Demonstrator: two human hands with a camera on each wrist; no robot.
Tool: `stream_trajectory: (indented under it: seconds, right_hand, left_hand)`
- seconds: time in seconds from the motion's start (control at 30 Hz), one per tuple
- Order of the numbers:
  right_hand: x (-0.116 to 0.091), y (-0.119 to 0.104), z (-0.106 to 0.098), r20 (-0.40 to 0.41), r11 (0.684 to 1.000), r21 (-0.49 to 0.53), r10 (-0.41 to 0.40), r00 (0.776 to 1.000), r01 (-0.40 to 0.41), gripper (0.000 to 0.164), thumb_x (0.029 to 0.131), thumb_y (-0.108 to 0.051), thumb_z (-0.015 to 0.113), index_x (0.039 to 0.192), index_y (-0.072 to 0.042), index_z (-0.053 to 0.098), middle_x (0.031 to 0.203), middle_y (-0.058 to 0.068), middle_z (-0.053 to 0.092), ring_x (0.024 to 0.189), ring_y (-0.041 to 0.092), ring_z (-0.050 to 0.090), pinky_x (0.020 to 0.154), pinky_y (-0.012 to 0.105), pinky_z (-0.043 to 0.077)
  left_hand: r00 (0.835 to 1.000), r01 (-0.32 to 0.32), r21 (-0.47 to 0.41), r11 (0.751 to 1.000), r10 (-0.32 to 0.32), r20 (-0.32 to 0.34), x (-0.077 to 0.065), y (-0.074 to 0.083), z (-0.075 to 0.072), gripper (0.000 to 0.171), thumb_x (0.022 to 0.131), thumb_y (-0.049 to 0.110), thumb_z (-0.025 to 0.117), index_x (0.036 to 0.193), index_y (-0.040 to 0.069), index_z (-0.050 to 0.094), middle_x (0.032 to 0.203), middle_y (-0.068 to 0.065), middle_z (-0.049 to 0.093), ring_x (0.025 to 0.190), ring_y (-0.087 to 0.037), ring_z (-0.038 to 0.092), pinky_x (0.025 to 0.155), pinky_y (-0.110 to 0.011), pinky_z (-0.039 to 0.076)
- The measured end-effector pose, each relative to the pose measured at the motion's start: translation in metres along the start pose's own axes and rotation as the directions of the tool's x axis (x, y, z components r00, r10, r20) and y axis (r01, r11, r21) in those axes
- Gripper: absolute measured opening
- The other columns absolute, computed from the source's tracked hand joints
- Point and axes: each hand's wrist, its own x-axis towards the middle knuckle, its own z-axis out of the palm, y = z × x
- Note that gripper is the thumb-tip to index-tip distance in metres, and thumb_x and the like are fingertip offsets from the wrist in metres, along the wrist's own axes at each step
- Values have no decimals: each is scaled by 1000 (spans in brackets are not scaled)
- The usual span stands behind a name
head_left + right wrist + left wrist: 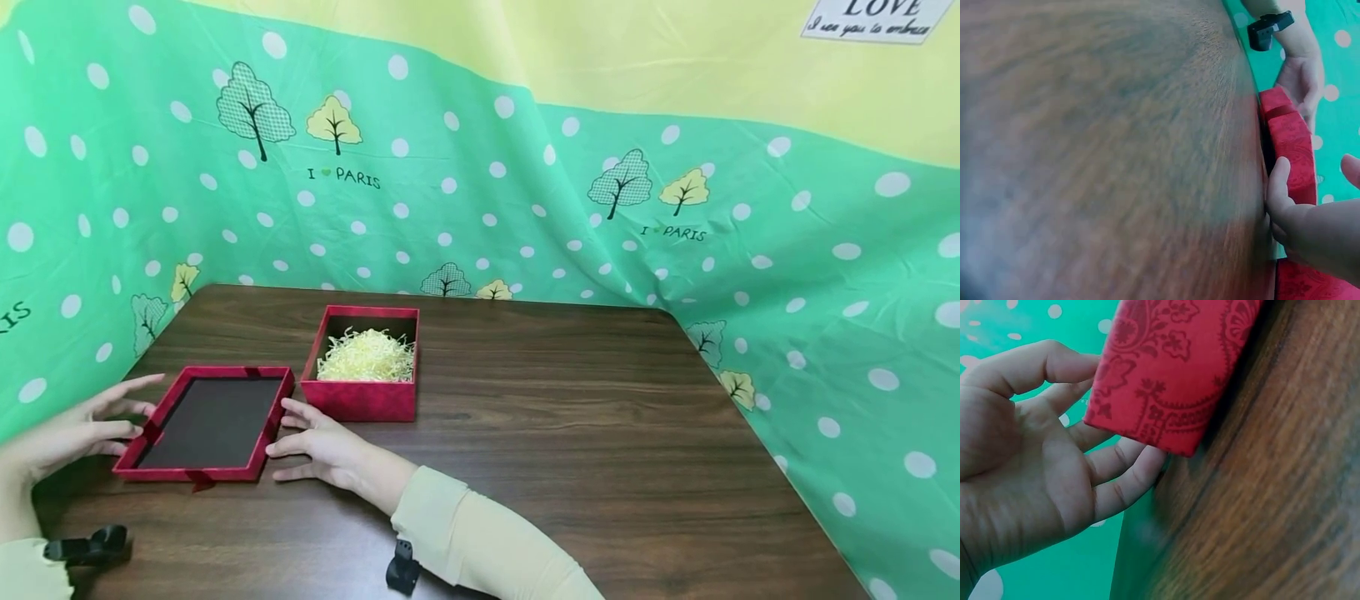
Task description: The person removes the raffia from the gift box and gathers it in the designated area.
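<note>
A shallow red box lid (212, 473) with a dark inside lies inner side up at the left of the table. My left hand (90, 429) is at its left edge, fingers spread and loosely bent. In the left wrist view, those fingertips (1147, 465) meet or pass behind a corner of the patterned red lid (1163, 375). On the opposite side, my right hand (322, 446) has its relaxed fingers against or just beside the lid's right edge. The right thumb (1280, 181) lies along the lid's side wall (1291, 144). Neither hand visibly grips it.
Behind the right hand stands an open red box (375, 402) filled with pale yellow shredded paper (367, 357). The dark wooden table (570, 433) extends to the right. A green dotted cloth (465, 200) hangs around its back and sides.
</note>
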Motion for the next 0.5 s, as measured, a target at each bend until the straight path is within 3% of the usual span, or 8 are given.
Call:
stream_trajectory:
  seconds: [0.1,0.17,0.5]
  right_hand:
    - [-2,-1,-2,2,1000,-3,7,1000,-7,67,80,16,58,134,-23,49,130,5,45,97,31,62,86,57,48]
    - [-4,-2,-3,3,1000,-2,17,1000,-17,65,81,16,58,133,-22,50,127,6,47,99,32,62,87,57,48]
    - [-15,-12,-7,28,999,-47,28,999,-27,60,82,12,59,131,-23,52,122,9,50,104,36,61,84,54,50]
  left_hand:
    - [1000,-11,-3,1000,11,-8,1,-2,-1,81,95,8,51,152,32,0,120,-14,43,87,0,56,68,-35,53]
    - [1000,-13,1,1000,13,-17,1,-2,-1,80,95,10,52,152,32,0,120,-14,43,87,1,55,68,-36,53]
    - [999,-29,39,999,30,-37,4,8,-1,74,99,22,49,153,23,-2,132,-37,32,88,10,51,69,-36,53]
